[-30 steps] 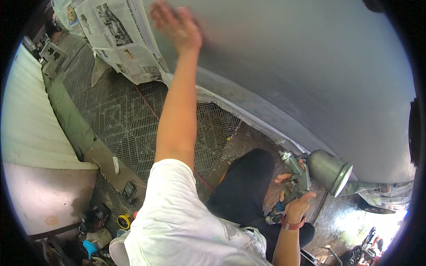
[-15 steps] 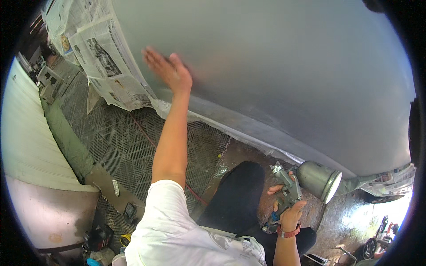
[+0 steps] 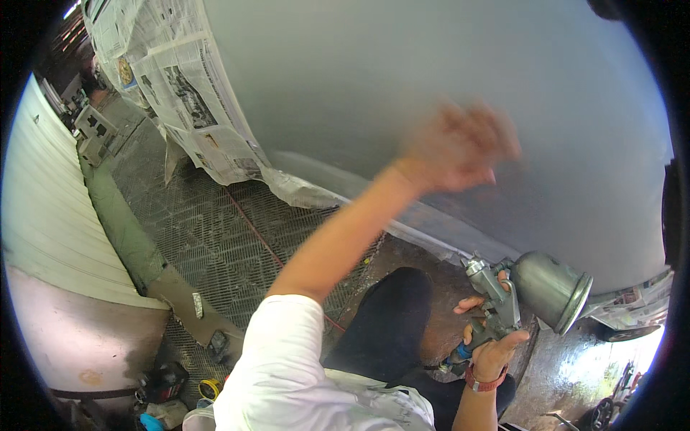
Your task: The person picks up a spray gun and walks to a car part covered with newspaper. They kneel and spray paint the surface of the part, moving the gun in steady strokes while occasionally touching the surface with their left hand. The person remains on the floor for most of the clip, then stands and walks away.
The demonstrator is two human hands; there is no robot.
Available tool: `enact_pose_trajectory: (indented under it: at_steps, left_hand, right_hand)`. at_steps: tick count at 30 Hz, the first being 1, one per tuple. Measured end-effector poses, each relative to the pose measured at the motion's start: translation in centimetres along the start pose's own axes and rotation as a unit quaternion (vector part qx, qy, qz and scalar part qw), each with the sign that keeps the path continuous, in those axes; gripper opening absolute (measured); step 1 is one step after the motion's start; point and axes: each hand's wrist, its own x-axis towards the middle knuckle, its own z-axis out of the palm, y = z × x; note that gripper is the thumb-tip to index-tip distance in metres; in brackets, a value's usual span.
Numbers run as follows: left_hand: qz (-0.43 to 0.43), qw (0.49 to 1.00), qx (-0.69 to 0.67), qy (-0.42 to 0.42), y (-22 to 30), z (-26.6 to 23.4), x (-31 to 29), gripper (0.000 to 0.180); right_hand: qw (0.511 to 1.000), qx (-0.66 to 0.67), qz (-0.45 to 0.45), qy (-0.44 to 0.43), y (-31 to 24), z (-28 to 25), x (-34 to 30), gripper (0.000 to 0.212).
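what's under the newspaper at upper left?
The newspaper drapes down to the metal grate floor beside the grey panel. Whatever it covers is hidden; only its hanging edge shows.

Blurred hand, half-hidden spray gun

The left hand against the grey panel is motion-blurred, fingers indistinct; below the panel, the right hand hides the spray gun grip.

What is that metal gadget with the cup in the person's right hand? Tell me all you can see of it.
It is a spray gun, grey metal by the look of it, with a round silvery cup mounted at its side, tilted so the cup's wide end faces down and right. A knob caps its upper end and a blue fitting sits at the base of the handle. The right hand grips the handle, low, beside the person's dark trouser leg, below the grey painted panel.
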Motion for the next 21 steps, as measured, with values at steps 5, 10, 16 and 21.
enact_pose_trajectory:
  at_steps: [5,10,16,21]
  left_hand:
    - [-0.134,0.936,0.257,0.197,-20.3,-11.1,-3.8,0.082]
    - [-0.409,0.881,0.057,0.232,-20.1,-9.2,-10.9,0.079]
    - [-0.587,0.778,-0.002,0.221,-6.7,1.4,-17.8,0.087]
    - [-0.313,0.941,-0.067,0.112,13.2,11.7,-11.4,0.084]
  right_hand:
    - [0.999,0.001,0.038,0.003,2.3,-0.4,-0.7,0.126]
    - [0.997,-0.004,0.075,0.018,3.0,-1.8,-1.5,0.135]
    - [0.997,0.000,0.062,0.041,4.4,-2.4,-2.7,0.127]
    - [0.996,-0.013,0.058,0.072,4.6,-2.5,-2.7,0.125]
